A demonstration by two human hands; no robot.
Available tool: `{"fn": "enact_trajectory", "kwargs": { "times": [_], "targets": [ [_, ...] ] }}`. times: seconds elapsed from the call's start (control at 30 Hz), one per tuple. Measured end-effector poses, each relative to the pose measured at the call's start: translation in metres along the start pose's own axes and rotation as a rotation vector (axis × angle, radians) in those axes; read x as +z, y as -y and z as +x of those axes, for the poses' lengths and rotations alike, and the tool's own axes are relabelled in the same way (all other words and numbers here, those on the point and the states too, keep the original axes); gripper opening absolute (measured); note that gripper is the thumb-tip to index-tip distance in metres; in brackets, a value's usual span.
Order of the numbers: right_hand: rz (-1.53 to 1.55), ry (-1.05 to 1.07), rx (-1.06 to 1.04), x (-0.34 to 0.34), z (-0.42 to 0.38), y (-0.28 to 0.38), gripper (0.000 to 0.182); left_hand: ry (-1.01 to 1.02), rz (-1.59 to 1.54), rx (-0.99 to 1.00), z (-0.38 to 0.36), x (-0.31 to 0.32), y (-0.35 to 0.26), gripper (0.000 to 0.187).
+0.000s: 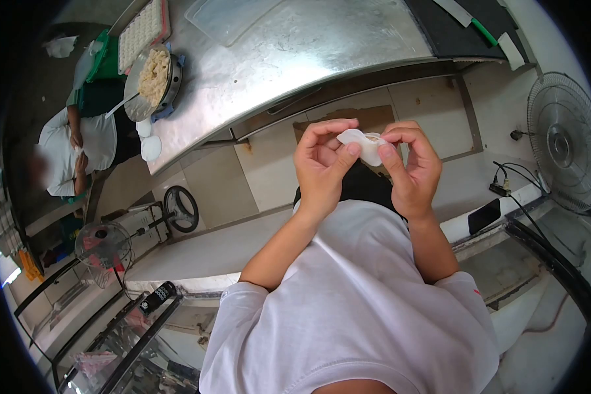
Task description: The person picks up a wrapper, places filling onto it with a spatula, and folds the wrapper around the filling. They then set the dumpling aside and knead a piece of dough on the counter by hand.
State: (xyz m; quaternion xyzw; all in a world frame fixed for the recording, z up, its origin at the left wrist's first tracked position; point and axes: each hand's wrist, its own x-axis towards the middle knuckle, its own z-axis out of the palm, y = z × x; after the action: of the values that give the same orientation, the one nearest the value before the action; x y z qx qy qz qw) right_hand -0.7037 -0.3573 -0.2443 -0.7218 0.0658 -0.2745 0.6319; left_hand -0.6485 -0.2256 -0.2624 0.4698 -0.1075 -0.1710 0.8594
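A round white dumpling wrapper [369,153] is held up in front of my chest, partly folded, with a little pale filling showing at its upper edge. My left hand [323,164] pinches its left side between thumb and fingers. At the opposite side, my right hand [412,165] pinches the edge with thumb and forefinger. On the table's left end stands a metal bowl [135,108] heaped with pale filling [155,77], a utensil handle sticking out. Small stacks of white wrappers [151,148] lie beside the bowl at the table corner.
The steel table [276,49] carries a tray of white dumplings [140,33], a clear plastic lid [226,16] and a green-handled knife [466,20] on a black board. Another person [85,138] works at the left. Fans stand at the right [565,141] and lower left [103,246].
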Motion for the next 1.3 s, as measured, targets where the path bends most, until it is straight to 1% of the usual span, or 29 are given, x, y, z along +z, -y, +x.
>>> {"fn": "enact_trajectory", "kwargs": {
  "times": [0.03, 0.2, 0.27, 0.3, 0.37, 0.43, 0.47, 0.53, 0.57, 0.63, 0.7, 0.8, 0.87, 0.9, 0.97, 1.0, 1.07, 1.1, 1.17, 1.27, 1.3],
  "targets": [
    [0.006, -0.009, 0.006, 0.001, -0.001, -0.001, 0.013, -0.086, -0.052, 0.036, -0.001, 0.001, 0.002, 0.020],
    [0.011, -0.022, 0.009, 0.004, 0.001, 0.001, 0.013, -0.030, -0.024, 0.016, -0.003, -0.005, 0.005, 0.021],
    [-0.235, -0.057, -0.190, 0.003, 0.006, 0.002, 0.012, -0.016, -0.003, 0.005, -0.001, -0.004, 0.003, 0.021],
    [-0.236, -0.057, -0.190, 0.003, 0.005, 0.001, 0.012, 0.007, -0.008, 0.016, 0.000, -0.004, 0.003, 0.021],
    [-0.010, -0.047, -0.080, 0.005, 0.001, -0.003, 0.011, 0.031, -0.012, 0.026, 0.001, -0.004, 0.000, 0.021],
    [-0.018, -0.043, -0.084, 0.003, 0.002, -0.003, 0.011, -0.026, 0.050, -0.013, 0.000, -0.003, -0.003, 0.036],
    [-0.026, -0.038, -0.087, 0.003, 0.002, -0.003, 0.011, -0.025, 0.050, -0.013, 0.000, 0.001, -0.006, 0.036],
    [0.014, -0.050, -0.065, 0.004, 0.001, 0.000, 0.011, -0.054, 0.019, 0.063, 0.001, 0.009, -0.011, 0.056],
    [0.054, -0.062, -0.043, 0.005, 0.001, 0.001, 0.011, -0.054, 0.019, 0.063, 0.000, 0.010, -0.010, 0.056],
    [0.059, -0.060, -0.030, 0.004, 0.000, 0.000, 0.011, -0.098, 0.066, 0.016, -0.001, 0.011, -0.009, 0.068],
    [0.063, -0.058, -0.018, 0.003, 0.001, 0.000, 0.011, -0.090, 0.068, 0.018, -0.002, 0.011, -0.009, 0.066],
    [0.031, 0.001, -0.043, 0.001, 0.003, 0.000, 0.012, -0.072, 0.063, 0.012, -0.002, 0.012, -0.011, 0.062],
    [-0.200, -0.002, -0.179, -0.001, 0.006, 0.002, 0.013, -0.062, 0.055, 0.004, -0.001, 0.012, -0.012, 0.061],
    [-0.199, -0.002, -0.179, 0.000, 0.005, 0.001, 0.013, -0.034, 0.073, -0.005, -0.001, 0.011, -0.012, 0.060],
    [0.018, -0.021, -0.018, 0.001, 0.001, -0.001, 0.013, -0.005, 0.091, -0.014, 0.000, 0.008, -0.011, 0.059],
    [0.018, -0.021, -0.018, 0.001, 0.001, 0.002, 0.013, 0.011, 0.089, -0.010, 0.000, 0.007, -0.011, 0.058],
    [0.073, -0.050, 0.085, 0.002, 0.003, 0.009, 0.013, 0.028, 0.086, -0.007, 0.000, 0.006, -0.011, 0.056],
    [0.073, -0.051, 0.085, 0.001, 0.003, 0.007, 0.013, 0.040, 0.103, -0.009, 0.000, 0.005, -0.011, 0.054],
    [-0.030, 0.022, -0.018, -0.003, 0.005, 0.003, 0.013, 0.051, 0.120, -0.010, 0.000, 0.005, -0.011, 0.053],
    [-0.042, 0.012, -0.012, -0.001, 0.004, 0.001, 0.012, 0.031, 0.123, -0.002, 0.000, 0.007, -0.010, 0.054],
    [-0.042, 0.012, -0.012, 0.001, 0.002, 0.000, 0.012, -0.047, 0.142, 0.059, -0.001, 0.010, -0.007, 0.055]
  ]
}}
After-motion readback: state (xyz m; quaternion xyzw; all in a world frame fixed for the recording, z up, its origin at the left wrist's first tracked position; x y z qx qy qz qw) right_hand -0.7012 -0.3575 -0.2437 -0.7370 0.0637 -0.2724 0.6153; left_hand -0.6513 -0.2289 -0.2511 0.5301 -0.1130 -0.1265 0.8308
